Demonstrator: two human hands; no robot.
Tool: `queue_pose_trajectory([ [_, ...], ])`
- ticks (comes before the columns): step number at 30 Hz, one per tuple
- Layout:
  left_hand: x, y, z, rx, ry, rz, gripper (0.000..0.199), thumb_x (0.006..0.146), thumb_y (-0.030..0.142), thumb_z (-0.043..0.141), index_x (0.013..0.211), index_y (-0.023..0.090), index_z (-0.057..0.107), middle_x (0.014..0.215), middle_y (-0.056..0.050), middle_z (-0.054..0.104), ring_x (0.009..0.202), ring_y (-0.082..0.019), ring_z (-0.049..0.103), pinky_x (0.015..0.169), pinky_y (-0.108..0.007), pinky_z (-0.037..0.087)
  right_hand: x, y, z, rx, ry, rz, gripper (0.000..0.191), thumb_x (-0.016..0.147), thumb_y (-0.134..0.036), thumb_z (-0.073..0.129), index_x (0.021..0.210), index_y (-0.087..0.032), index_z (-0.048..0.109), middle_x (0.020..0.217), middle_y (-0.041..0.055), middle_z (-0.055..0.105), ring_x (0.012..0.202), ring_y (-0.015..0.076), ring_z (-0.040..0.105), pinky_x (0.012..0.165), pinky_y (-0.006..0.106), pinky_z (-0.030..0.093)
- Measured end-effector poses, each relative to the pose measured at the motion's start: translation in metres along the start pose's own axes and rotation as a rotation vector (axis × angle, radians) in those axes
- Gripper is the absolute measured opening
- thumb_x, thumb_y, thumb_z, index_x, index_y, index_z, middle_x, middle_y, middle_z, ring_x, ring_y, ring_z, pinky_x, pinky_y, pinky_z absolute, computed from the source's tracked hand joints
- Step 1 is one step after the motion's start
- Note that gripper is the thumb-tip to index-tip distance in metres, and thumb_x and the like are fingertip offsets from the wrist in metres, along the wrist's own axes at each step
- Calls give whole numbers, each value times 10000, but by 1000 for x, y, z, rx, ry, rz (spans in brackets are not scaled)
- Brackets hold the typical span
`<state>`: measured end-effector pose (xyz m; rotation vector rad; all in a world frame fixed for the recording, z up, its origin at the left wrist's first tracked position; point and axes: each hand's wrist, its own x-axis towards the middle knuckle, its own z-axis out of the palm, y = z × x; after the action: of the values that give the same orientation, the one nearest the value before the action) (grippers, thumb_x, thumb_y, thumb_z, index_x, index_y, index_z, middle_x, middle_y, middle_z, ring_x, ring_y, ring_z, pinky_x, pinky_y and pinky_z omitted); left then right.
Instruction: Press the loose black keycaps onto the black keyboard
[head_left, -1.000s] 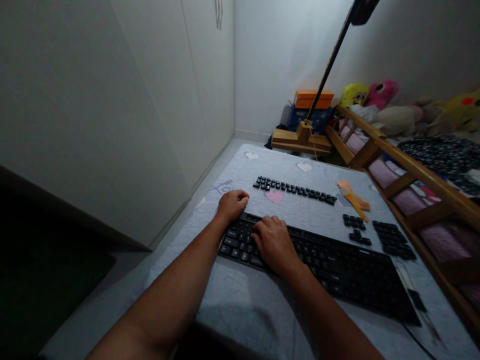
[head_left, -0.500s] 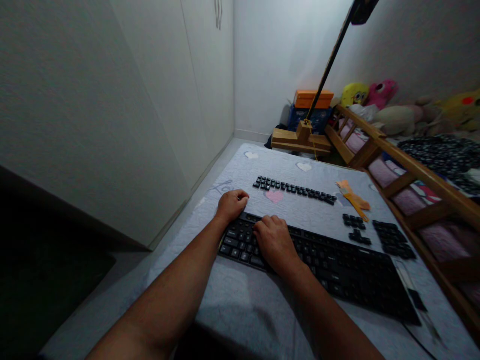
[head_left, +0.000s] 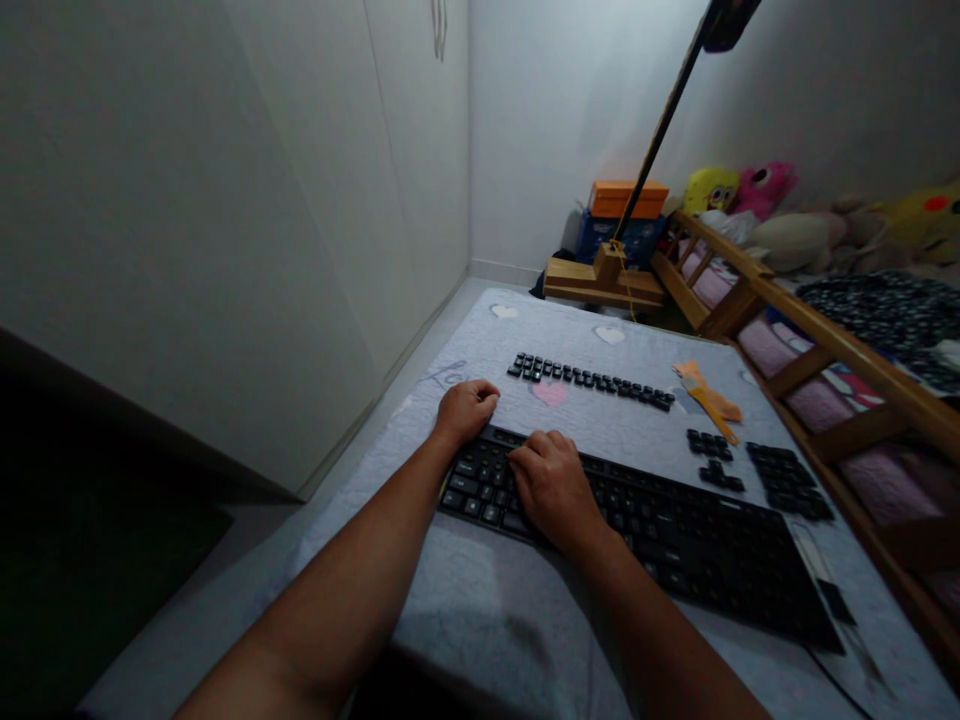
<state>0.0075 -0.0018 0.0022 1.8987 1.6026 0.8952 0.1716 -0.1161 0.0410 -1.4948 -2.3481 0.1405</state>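
A black keyboard (head_left: 720, 550) lies slantwise on the cloth-covered table, with keycaps at its left part and bare key spots in its upper row and right part. Beside its upper left corner rests my left hand (head_left: 466, 410), fingers curled and thumb against the index finger; anything inside is hidden. My right hand (head_left: 553, 485) lies over the left-middle keys, its fingers bent down and together, their tips hidden against the keyboard. Beyond the keyboard, loose black keycaps (head_left: 592, 381) form a long row. More keycaps sit in groups (head_left: 787, 480) at the right.
A yellow-handled brush (head_left: 709, 405) lies on an orange cloth (head_left: 724, 402). A tool with a dark handle (head_left: 836, 603) lies right of the keyboard, near its cable. A wooden bed rail (head_left: 832, 310) borders the table's right side; a white wardrobe (head_left: 322, 200) stands left.
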Motion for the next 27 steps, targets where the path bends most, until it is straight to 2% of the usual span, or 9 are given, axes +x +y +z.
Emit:
queue_pose_trajectory([
  [8, 0, 0, 0, -8, 2, 9, 229, 782, 268, 544, 857, 178, 741, 851, -37, 744, 820, -180, 665, 773, -267, 496, 1, 1, 3, -22, -21, -16, 174, 899, -177, 531, 840, -196, 695, 875, 51, 605, 888, 198, 467, 810, 330, 336],
  [17, 1, -1, 1, -8, 0, 19, 231, 785, 263, 541, 863, 180, 742, 867, -35, 746, 832, -177, 666, 778, -261, 496, -1, 2, 2, 17, 26, -50, 154, 883, -170, 543, 826, -190, 685, 870, 55, 599, 881, 199, 463, 803, 334, 337],
  [27, -1, 2, 0, 7, -4, -2, 236, 790, 265, 546, 884, 181, 746, 875, -36, 746, 833, -177, 669, 782, -263, 492, 0, 5, 2, 24, 11, -53, 157, 878, -174, 548, 826, -199, 694, 858, 46, 592, 870, 196, 460, 802, 334, 338],
])
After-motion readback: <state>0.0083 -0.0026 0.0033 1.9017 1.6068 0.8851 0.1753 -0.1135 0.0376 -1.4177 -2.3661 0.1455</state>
